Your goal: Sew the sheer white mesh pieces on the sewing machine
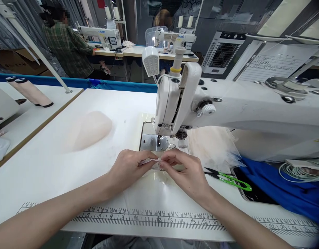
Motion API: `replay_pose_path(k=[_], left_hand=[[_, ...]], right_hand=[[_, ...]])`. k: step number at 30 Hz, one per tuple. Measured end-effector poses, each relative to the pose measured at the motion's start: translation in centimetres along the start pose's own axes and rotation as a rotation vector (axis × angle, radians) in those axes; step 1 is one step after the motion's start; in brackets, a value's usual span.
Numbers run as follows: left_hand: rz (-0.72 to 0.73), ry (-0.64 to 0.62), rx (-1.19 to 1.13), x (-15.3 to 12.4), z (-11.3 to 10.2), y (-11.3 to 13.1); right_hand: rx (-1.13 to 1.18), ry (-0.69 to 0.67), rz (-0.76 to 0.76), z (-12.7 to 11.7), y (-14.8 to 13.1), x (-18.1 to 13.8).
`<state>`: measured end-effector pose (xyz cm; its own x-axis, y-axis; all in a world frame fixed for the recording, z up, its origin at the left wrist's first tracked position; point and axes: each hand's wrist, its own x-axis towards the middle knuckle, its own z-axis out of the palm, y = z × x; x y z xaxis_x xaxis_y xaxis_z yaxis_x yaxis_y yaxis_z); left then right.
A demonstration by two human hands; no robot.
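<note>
My left hand (128, 168) and my right hand (184, 171) meet in front of the sewing machine (227, 110). Both pinch a small white piece of fabric (151, 161) between fingers and thumbs. The piece lies just before the metal needle plate (150, 141) and the presser foot (159, 141). A thin translucent sheet (159, 180) lies on the table under my hands.
A pale pink fabric pile (93, 128) lies to the left, more sheer pieces (213, 145) to the right. Green-handled thread snips (230, 180), blue cloth (284, 186) and a cord coil (302, 171) are at right. A printed ruler (149, 218) lines the table edge. A person (65, 45) sews at the back.
</note>
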<state>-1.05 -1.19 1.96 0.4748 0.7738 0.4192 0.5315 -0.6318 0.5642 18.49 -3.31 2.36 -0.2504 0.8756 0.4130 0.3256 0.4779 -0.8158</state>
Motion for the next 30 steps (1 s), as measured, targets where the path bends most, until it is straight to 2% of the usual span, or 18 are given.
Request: replay_pose_path(k=[6, 11, 15, 17, 22, 24, 27, 30], left_hand=[[0.029, 0.011, -0.02, 0.0, -0.1, 0.0], [0.098, 0.031, 0.039, -0.1, -0.4, -0.1], [0.228, 0.109, 0.184, 0.0, -0.5, 0.1], [0.266, 0.137, 0.182, 0.0, -0.4, 0.4], [0.326, 0.108, 0.143, -0.2, 0.0, 0.7], [0.364, 0.126, 0.132, -0.2, 0.0, 0.7], [0.389, 0.149, 0.129, -0.3, -0.2, 0.8], [0.411, 0.143, 0.153, -0.3, -0.5, 1.1]], right_hand=[[-0.042, -0.033, -0.026, -0.1, 0.0, 0.0], [-0.122, -0.033, -0.133, -0.1, 0.4, -0.2], [-0.213, 0.004, -0.341, -0.5, 0.8, -0.3], [-0.312, 0.018, -0.468, -0.9, 0.8, -0.3], [-0.561, -0.065, -0.807, -2.0, 0.3, -0.2], [-0.671, -0.057, -0.934, -2.2, 0.0, -0.1], [-0.808, -0.033, -1.048, -2.3, -0.4, -0.1], [-0.826, -0.054, -1.083, -2.5, -0.9, -0.1]])
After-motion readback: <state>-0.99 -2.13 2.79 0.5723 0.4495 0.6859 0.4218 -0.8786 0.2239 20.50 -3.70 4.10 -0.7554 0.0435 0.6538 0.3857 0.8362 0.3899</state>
